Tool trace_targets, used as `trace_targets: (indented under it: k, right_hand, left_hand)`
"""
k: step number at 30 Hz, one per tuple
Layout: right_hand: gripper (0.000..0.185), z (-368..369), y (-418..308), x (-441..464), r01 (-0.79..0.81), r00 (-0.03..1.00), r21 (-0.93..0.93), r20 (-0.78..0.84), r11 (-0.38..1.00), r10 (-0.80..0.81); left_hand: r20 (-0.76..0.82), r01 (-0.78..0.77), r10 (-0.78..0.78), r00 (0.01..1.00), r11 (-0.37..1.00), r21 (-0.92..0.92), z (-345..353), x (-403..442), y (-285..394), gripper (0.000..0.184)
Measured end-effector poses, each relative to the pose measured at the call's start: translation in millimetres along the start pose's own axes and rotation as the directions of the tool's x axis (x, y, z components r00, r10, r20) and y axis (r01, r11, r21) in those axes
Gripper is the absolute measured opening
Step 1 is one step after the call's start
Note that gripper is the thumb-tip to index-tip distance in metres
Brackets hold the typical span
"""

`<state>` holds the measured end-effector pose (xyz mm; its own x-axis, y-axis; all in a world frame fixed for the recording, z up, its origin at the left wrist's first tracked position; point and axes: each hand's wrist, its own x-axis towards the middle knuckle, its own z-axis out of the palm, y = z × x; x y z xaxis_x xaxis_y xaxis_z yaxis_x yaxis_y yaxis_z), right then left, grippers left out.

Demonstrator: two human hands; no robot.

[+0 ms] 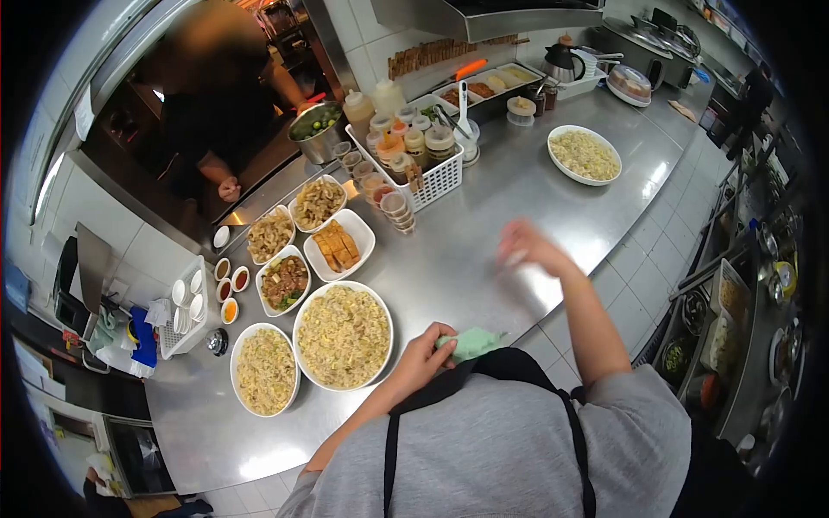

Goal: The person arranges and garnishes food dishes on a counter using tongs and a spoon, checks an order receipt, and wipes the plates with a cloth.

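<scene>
My left hand is closed around a pale green cloth, close to my apron at the counter's front edge. Out over the steel counter, my right hand is smeared by motion; how its fingers are set, and whether anything is in them, cannot be made out. Nearest to my left hand stands a large white bowl of fried rice, with a smaller bowl of fried rice beside it. Another bowl of fried rice sits apart, beyond my right hand.
Behind the rice are dishes of meat and golden slices, plus small sauce cups. A white basket of bottles stands mid-counter. Another person is at the serving hatch near a metal pot. Shelves line the right.
</scene>
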<state>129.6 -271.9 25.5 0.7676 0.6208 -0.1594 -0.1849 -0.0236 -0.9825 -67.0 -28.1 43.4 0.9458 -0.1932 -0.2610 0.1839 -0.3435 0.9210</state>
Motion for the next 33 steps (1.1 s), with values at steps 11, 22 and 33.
trace_targets:
  k: [11,22,33]
  right_hand:
    - [0.038,-264,39,61,0.196,0.491,0.282,-0.857,0.939,0.155]
    - [0.043,-141,12,-13,-0.248,0.792,0.046,-0.566,0.968,0.23]
    - [0.042,-59,-14,57,-0.289,0.933,-0.379,0.094,0.879,0.348]
  left_hand:
    - [-0.101,-0.107,0.107,0.989,0.994,0.002,16,13,-15,0.024]
    - [-0.062,-0.121,0.117,0.991,0.99,-0.066,18,21,0,0.029]
    - [0.076,-0.024,0.024,0.997,1.0,-0.006,15,18,19,0.033]
